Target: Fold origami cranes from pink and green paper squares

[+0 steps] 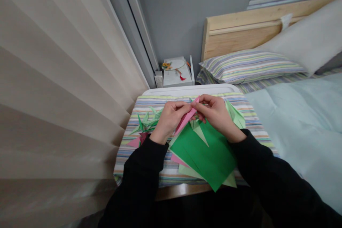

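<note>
A folded strip of pink origami paper (186,120) slants between my hands above the table. My left hand (171,117) pinches it from the left, thumb and fingers together. From the right, my right hand (213,111) grips its upper end between thumb and fingers. Beneath them lies a dark green paper sheet (211,160), with a pale green folded piece (200,134) on top. Pink and light green sheets stick out under it. Several green folded paper pieces (146,123) lie left of my left hand, beside a pink folded piece (134,142).
A striped cloth (128,156) covers the small table. Light green paper (235,114) lies behind my right wrist. A pleated curtain (66,96) borders the left side, a bed (299,114) the right. A white nightstand (177,80) holds a round fan (175,65).
</note>
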`<action>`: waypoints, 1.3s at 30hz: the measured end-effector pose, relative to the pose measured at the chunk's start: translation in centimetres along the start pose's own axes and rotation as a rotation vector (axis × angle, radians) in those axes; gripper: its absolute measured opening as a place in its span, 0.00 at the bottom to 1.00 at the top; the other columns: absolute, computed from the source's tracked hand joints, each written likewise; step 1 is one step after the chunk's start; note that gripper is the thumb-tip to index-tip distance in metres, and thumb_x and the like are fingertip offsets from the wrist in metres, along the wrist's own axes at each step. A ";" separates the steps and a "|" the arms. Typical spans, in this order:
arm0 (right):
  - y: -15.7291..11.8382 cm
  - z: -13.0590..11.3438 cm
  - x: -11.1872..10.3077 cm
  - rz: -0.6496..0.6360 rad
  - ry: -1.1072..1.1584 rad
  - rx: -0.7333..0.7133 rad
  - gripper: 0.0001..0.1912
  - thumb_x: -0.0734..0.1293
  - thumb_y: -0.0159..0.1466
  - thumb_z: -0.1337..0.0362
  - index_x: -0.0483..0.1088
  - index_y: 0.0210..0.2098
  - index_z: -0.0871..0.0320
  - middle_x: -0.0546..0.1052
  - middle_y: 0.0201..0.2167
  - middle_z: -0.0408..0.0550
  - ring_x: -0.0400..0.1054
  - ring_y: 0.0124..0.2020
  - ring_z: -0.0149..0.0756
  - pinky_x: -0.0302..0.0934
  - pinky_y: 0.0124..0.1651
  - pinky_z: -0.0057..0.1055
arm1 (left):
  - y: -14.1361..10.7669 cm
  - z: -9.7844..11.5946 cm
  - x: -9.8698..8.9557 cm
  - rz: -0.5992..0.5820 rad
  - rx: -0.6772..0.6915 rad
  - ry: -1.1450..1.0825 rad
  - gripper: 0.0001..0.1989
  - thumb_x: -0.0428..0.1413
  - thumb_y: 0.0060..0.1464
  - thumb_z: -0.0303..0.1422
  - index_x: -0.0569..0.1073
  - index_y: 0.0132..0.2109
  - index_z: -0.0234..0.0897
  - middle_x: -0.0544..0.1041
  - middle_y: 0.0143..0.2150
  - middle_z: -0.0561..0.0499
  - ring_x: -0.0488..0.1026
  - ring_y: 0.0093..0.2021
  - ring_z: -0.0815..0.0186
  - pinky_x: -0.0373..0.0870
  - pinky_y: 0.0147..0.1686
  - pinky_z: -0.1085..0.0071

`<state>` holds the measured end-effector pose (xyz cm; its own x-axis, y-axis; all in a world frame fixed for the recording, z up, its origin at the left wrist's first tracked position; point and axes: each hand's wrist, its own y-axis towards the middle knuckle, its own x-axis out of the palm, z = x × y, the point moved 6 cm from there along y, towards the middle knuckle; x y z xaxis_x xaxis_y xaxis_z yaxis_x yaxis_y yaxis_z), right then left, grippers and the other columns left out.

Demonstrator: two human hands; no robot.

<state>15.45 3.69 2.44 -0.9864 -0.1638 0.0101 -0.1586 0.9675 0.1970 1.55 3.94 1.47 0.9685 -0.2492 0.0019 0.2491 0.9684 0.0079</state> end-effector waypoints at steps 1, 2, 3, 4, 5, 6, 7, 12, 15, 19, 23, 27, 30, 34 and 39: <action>0.0 0.0 0.0 -0.004 0.008 0.006 0.18 0.74 0.59 0.50 0.69 0.26 0.56 0.69 0.13 0.37 0.59 0.12 0.26 0.52 0.16 0.23 | 0.0 0.0 0.0 -0.002 0.001 -0.005 0.13 0.63 0.54 0.41 0.81 0.30 0.34 0.79 0.24 0.50 0.76 0.25 0.67 0.69 0.27 0.74; 0.0 0.0 0.1 -0.006 0.014 0.007 0.19 0.74 0.59 0.49 0.68 0.26 0.56 0.69 0.13 0.37 0.59 0.12 0.26 0.51 0.16 0.23 | 0.0 0.0 0.1 -0.010 0.003 -0.012 0.13 0.64 0.53 0.41 0.81 0.30 0.34 0.80 0.24 0.50 0.76 0.25 0.67 0.70 0.27 0.74; 0.0 0.0 0.1 -0.006 0.016 0.003 0.20 0.74 0.59 0.48 0.68 0.25 0.56 0.69 0.13 0.37 0.59 0.12 0.25 0.51 0.15 0.23 | -0.1 0.0 0.1 -0.017 0.004 -0.021 0.13 0.64 0.53 0.41 0.81 0.30 0.34 0.80 0.24 0.50 0.76 0.25 0.67 0.70 0.27 0.74; -0.1 0.0 0.1 -0.003 0.013 -0.002 0.20 0.73 0.59 0.48 0.68 0.25 0.56 0.69 0.12 0.37 0.58 0.12 0.25 0.51 0.15 0.23 | -0.1 0.0 0.1 -0.023 0.005 -0.028 0.13 0.64 0.53 0.41 0.81 0.29 0.34 0.80 0.24 0.50 0.76 0.25 0.67 0.70 0.27 0.74; -0.1 -0.1 0.0 0.002 0.007 -0.006 0.20 0.73 0.60 0.48 0.67 0.24 0.56 0.69 0.12 0.37 0.58 0.12 0.25 0.51 0.15 0.24 | -0.1 0.0 0.2 -0.025 0.004 -0.029 0.13 0.64 0.52 0.41 0.81 0.29 0.34 0.80 0.24 0.50 0.76 0.25 0.66 0.70 0.28 0.74; -0.1 -0.1 0.0 0.007 0.000 -0.011 0.20 0.73 0.60 0.49 0.67 0.24 0.56 0.69 0.12 0.38 0.58 0.12 0.25 0.51 0.15 0.24 | -0.1 0.1 0.1 -0.023 0.003 -0.025 0.13 0.64 0.52 0.41 0.81 0.29 0.34 0.80 0.24 0.50 0.76 0.25 0.66 0.70 0.28 0.73; -0.1 -0.2 0.0 0.012 -0.008 -0.014 0.20 0.72 0.61 0.49 0.67 0.23 0.55 0.69 0.12 0.38 0.58 0.12 0.25 0.51 0.15 0.24 | -0.1 0.1 0.1 -0.019 0.002 -0.017 0.13 0.64 0.52 0.41 0.81 0.29 0.34 0.80 0.24 0.50 0.76 0.25 0.66 0.70 0.27 0.73; -0.1 -0.2 -0.1 0.020 -0.025 -0.039 0.20 0.71 0.63 0.50 0.66 0.23 0.55 0.69 0.12 0.37 0.57 0.11 0.25 0.50 0.15 0.24 | -0.1 0.2 0.0 -0.016 0.003 0.011 0.13 0.64 0.52 0.41 0.81 0.30 0.35 0.80 0.24 0.50 0.75 0.25 0.66 0.69 0.27 0.73; -0.1 -0.1 -0.2 0.023 -0.035 -0.052 0.20 0.70 0.64 0.51 0.67 0.22 0.55 0.68 0.12 0.37 0.57 0.11 0.25 0.49 0.15 0.24 | -0.1 0.2 0.1 -0.026 0.000 0.007 0.13 0.64 0.52 0.41 0.81 0.29 0.35 0.80 0.24 0.50 0.75 0.25 0.67 0.69 0.27 0.73; 0.0 0.0 -0.3 0.038 -0.040 -0.061 0.20 0.68 0.66 0.52 0.67 0.22 0.56 0.68 0.12 0.38 0.56 0.11 0.24 0.47 0.15 0.24 | -0.1 0.3 0.4 -0.054 -0.002 -0.019 0.13 0.64 0.52 0.40 0.81 0.29 0.34 0.80 0.25 0.49 0.75 0.25 0.68 0.69 0.27 0.74; 0.0 0.0 -0.4 0.050 -0.045 -0.066 0.22 0.68 0.66 0.51 0.68 0.21 0.56 0.67 0.12 0.38 0.56 0.11 0.25 0.49 0.15 0.24 | -0.1 0.4 0.4 -0.053 0.009 -0.033 0.12 0.64 0.52 0.39 0.81 0.29 0.34 0.80 0.25 0.50 0.74 0.25 0.68 0.69 0.27 0.74; 0.0 0.1 -0.3 0.044 -0.011 -0.023 0.18 0.74 0.60 0.49 0.70 0.26 0.56 0.69 0.13 0.37 0.59 0.12 0.26 0.51 0.16 0.25 | -0.1 0.4 0.0 -0.020 0.050 0.009 0.12 0.64 0.53 0.40 0.81 0.29 0.35 0.80 0.25 0.51 0.74 0.26 0.67 0.68 0.28 0.74; 0.0 0.2 -0.4 0.054 0.007 -0.001 0.17 0.74 0.59 0.51 0.70 0.28 0.57 0.68 0.12 0.37 0.58 0.12 0.26 0.49 0.16 0.25 | -0.1 0.4 0.0 -0.021 0.090 0.046 0.13 0.64 0.54 0.41 0.82 0.30 0.35 0.81 0.27 0.50 0.75 0.27 0.67 0.69 0.30 0.74; 0.0 0.4 -0.4 0.053 0.023 -0.013 0.14 0.72 0.61 0.53 0.70 0.28 0.56 0.66 0.12 0.35 0.55 0.13 0.25 0.47 0.17 0.25 | -0.1 0.5 0.1 -0.024 0.107 0.103 0.14 0.64 0.55 0.42 0.83 0.32 0.34 0.82 0.28 0.49 0.76 0.28 0.66 0.70 0.31 0.73; 0.1 0.1 -0.3 0.064 0.033 -0.068 0.11 0.70 0.63 0.57 0.70 0.29 0.56 0.64 0.13 0.35 0.54 0.14 0.25 0.47 0.19 0.26 | -0.2 0.8 0.3 -0.028 0.114 0.101 0.14 0.64 0.55 0.43 0.83 0.33 0.34 0.82 0.28 0.49 0.77 0.28 0.65 0.71 0.31 0.73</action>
<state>15.76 3.83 2.33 -0.9924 -0.1097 0.0564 -0.0914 0.9610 0.2610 1.74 3.68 2.28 0.9579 -0.2688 -0.1009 0.2799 0.9525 0.1199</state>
